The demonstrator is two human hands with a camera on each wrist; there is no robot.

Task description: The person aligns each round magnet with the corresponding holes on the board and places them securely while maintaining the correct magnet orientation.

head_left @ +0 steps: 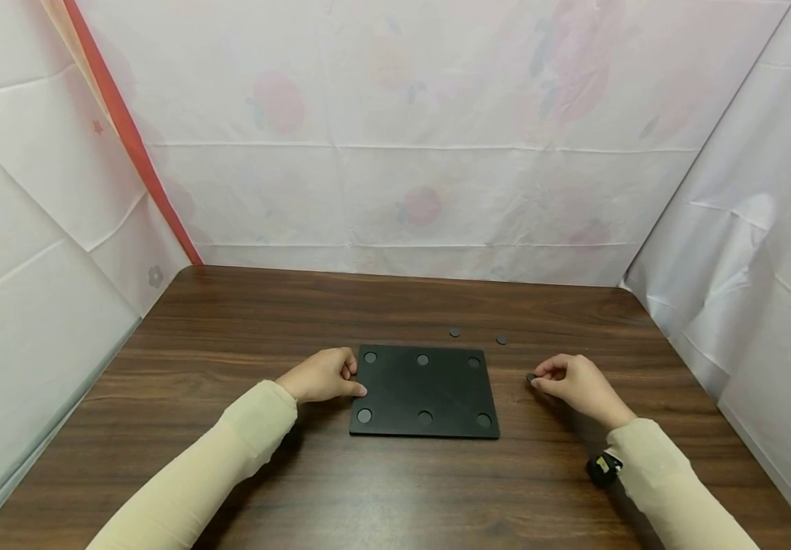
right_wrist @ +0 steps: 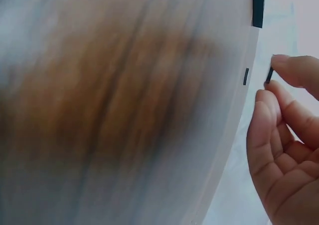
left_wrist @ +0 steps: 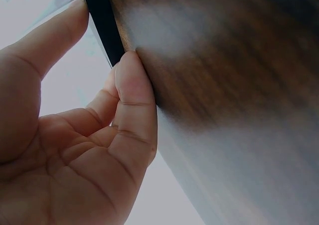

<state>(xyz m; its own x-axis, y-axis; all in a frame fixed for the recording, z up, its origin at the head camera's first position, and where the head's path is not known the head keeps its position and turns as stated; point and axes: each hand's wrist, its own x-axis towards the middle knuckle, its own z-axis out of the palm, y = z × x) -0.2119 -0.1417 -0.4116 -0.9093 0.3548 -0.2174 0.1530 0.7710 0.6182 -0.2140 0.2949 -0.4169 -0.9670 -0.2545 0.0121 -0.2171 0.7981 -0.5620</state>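
Note:
A flat black rectangular board [head_left: 430, 389] lies on the table, with several round recesses along its far and near edges; some look lighter grey than others. My left hand [head_left: 327, 374] holds the board by its left edge, thumb over the top and fingers curled against the side. In the left wrist view, the board's thin edge [left_wrist: 103, 25] runs between thumb and index finger. Right of the board, my right hand [head_left: 577, 386] pinches a small black disc [head_left: 531, 377] between thumb and forefinger. The right wrist view shows this disc [right_wrist: 269, 75] edge-on at the fingertips.
Two more small dark discs, one to the left [head_left: 453, 332] and one to the right [head_left: 502, 340], lie beyond the board's far right corner. The brown wooden table [head_left: 251, 321] ends at a pale patterned curtain [head_left: 382, 191]. A black device [head_left: 603, 467] is on the right wrist.

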